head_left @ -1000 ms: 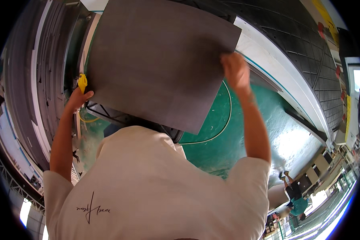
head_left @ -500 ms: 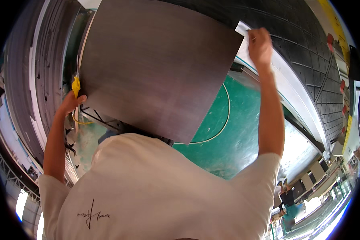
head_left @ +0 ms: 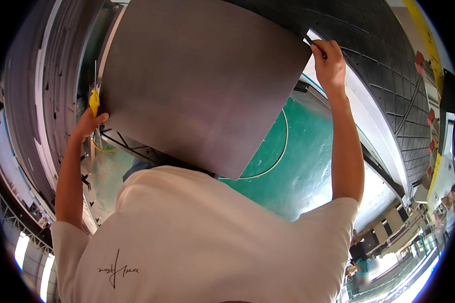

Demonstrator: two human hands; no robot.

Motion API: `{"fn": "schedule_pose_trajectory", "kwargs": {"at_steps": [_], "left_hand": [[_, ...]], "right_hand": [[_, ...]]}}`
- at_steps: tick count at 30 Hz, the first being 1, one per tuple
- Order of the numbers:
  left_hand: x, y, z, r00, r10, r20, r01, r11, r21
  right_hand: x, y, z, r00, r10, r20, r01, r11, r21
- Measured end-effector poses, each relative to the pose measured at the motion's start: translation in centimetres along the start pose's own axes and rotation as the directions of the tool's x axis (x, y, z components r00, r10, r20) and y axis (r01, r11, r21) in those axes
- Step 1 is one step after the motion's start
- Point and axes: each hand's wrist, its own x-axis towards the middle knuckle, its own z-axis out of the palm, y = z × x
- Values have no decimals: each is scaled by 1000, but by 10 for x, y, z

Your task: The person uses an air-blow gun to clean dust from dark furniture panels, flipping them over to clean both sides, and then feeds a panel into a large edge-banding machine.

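1. Green floor (head_left: pixel 288 192) shows on the body side of the right fingers, with a pale hose (head_left: pixel 286 134) curving over it; a white beam (head_left: pixel 374 126) runs past their outer side.
2. Between both hands' fingers lies the dark grey panel (head_left: pixel 197 96), broad and flat; a black metal frame (head_left: pixel 129 144) shows just bodyward of the left fingers.
3. Left hand (head_left: pixel 90 123): fingers wrapped round a yellow-handled tool (head_left: pixel 94 101), its thin end pointing away from the body, thumb at the panel's near left corner.
4. Right hand (head_left: pixel 330 65): fingers curled, thumb and forefinger seemingly pinching a short dark strip (head_left: pixel 309 40) beside the panel's far right corner; whether they touch that corner I cannot tell.
5. Judging by its straight edges, the panel should be stiff, probably fairly heavy and awkward for its breadth; its smooth face may slip.
6. Opposite edges look the best holds, by the left thumb and bodyward of the right fingertips, with fingers underneath; corners could chip if knocked.
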Motion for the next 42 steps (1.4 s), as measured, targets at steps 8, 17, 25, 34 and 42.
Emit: {"fn": "schedule_pose_trajectory", "kwargs": {"at_steps": [8,17,25,34,42], "left_hand": [[5,-5,8,995,77,-61,-76,997,21],[8,-34,20,960,236,-153,-248,966,-68],[8,-39,22,930,330,-163,-349,931,-107],[26,-76,-30,824,565,43,-555,791,258],[-60,-72,-35,720,677,-152,-555,694,459]], "right_hand": [[-20,3,-3,963,-269,16,270,960,-80],[-229,-114,0,967,-180,179,180,983,18],[-409,-245,13,939,194,284,-218,975,54],[-301,-359,144,845,404,-351,-406,911,71],[-475,-225,33,434,741,-512,-899,387,-203]]}}
